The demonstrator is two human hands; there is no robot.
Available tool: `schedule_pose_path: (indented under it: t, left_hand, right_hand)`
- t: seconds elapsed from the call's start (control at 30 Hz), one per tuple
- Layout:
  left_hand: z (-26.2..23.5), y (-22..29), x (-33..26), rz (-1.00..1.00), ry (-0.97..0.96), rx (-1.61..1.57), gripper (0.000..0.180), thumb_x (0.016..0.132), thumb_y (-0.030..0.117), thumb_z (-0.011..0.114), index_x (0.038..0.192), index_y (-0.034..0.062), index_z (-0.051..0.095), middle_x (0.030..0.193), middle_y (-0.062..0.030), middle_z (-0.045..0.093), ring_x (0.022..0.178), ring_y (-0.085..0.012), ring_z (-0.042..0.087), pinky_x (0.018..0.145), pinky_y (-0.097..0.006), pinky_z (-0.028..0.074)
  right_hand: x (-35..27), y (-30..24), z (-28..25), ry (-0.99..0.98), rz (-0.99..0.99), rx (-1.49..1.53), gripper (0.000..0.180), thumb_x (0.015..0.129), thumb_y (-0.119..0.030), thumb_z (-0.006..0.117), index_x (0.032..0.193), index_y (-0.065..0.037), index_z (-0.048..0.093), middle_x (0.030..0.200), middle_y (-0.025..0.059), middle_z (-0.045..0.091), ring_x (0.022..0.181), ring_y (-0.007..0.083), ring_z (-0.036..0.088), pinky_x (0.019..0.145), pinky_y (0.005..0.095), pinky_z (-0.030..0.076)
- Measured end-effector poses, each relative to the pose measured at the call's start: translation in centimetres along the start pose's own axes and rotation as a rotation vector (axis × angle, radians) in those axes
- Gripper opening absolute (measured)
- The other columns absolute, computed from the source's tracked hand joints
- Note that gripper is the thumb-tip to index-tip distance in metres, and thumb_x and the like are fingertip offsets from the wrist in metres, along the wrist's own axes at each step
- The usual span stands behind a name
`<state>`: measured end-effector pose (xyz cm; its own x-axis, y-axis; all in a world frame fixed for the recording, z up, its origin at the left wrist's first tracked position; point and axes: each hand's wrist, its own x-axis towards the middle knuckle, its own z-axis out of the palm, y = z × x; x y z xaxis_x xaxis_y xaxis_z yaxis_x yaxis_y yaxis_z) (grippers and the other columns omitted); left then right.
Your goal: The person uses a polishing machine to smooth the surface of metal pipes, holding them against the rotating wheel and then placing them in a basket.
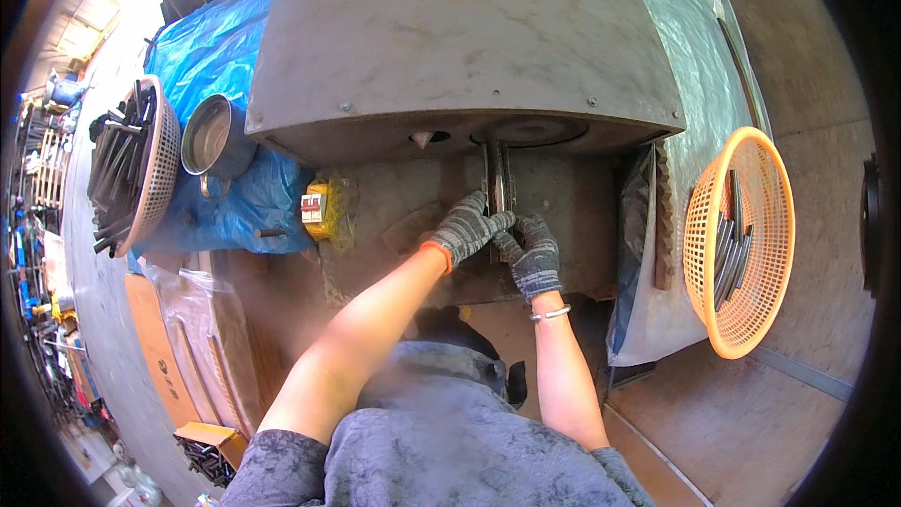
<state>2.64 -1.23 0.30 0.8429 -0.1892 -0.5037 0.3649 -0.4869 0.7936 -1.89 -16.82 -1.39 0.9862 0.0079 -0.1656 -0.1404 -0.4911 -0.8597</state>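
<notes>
Left hand (472, 228): gloved, fingers bent at the rail's left side; cannot tell whether it grips.
Right hand (533, 255): gloved, just right of it, fingers curled; its hold is hidden.
Rail (500, 174): centre, running far into the machine (460, 47).
Orange basket (786, 253): right, containing dark rods (730, 263).
Cup (214, 136): left, on blue sheeting (211, 47).

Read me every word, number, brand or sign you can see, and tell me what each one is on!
Flat brown cardboard sheet: dark printed marks, sideways and too blurred to quote.
Small white-and-red block on the yellow box: any marks are too small to read.
Large grey metal housing: no writing shows.
Nothing is clear enough to quote.
</notes>
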Motion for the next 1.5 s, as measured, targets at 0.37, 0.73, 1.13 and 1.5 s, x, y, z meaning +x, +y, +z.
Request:
schedule_pose_path:
  t: [0.37, 0.73, 1.13, 1.5]
  left_hand:
    - [-0.4, 0.5, -0.3, 0.039, -0.008, -0.037, 0.068, 0.078, 0.043, 0.072, 0.117, -0.0092, 0.054, 0.109, -0.0256, 0.062, 0.103, -0.0339, 0.059, 0.088, -0.038, 0.047]
    - [0.4, -0.8, 0.3, 0.034, 0.032, -0.078, 0.056, 0.079, 0.037, 0.072, 0.110, -0.0069, 0.058, 0.099, -0.0219, 0.064, 0.090, -0.0296, 0.061, 0.081, -0.038, 0.048]
    - [0.4, -0.6, 0.3, 0.049, -0.005, -0.171, 0.051, 0.082, 0.033, 0.070, 0.114, -0.0039, 0.058, 0.105, -0.0229, 0.063, 0.096, -0.0309, 0.060, 0.086, -0.037, 0.047]
    - [0.4, -0.2, 0.0, 0.002, 0.042, -0.060, 0.061, 0.080, 0.040, 0.070, 0.115, -0.0078, 0.056, 0.110, -0.0267, 0.061, 0.101, -0.0347, 0.059, 0.088, -0.038, 0.046]
  right_hand:
    - [0.0, 0.0, -0.2, -0.025, -0.027, -0.125, 0.044, 0.071, -0.032, 0.077, 0.101, -0.002, 0.066, 0.104, 0.0231, 0.063, 0.104, 0.0392, 0.056, 0.092, 0.0463, 0.043]
    - [0.2, 1.2, 0.0, -0.034, -0.035, 0.060, 0.039, 0.071, -0.027, 0.078, 0.098, -0.002, 0.067, 0.092, 0.0194, 0.063, 0.086, 0.0354, 0.060, 0.076, 0.0415, 0.048]
    - [0.4, 1.1, 0.0, -0.028, -0.006, 0.038, 0.033, 0.072, -0.021, 0.078, 0.096, -0.001, 0.068, 0.090, 0.0173, 0.064, 0.084, 0.0322, 0.062, 0.076, 0.0393, 0.049]
    - [0.1, -1.5, 0.1, 0.053, -0.012, -0.257, 0.035, 0.071, -0.027, 0.078, 0.094, -0.002, 0.068, 0.089, 0.0182, 0.064, 0.084, 0.0335, 0.061, 0.074, 0.0411, 0.049]
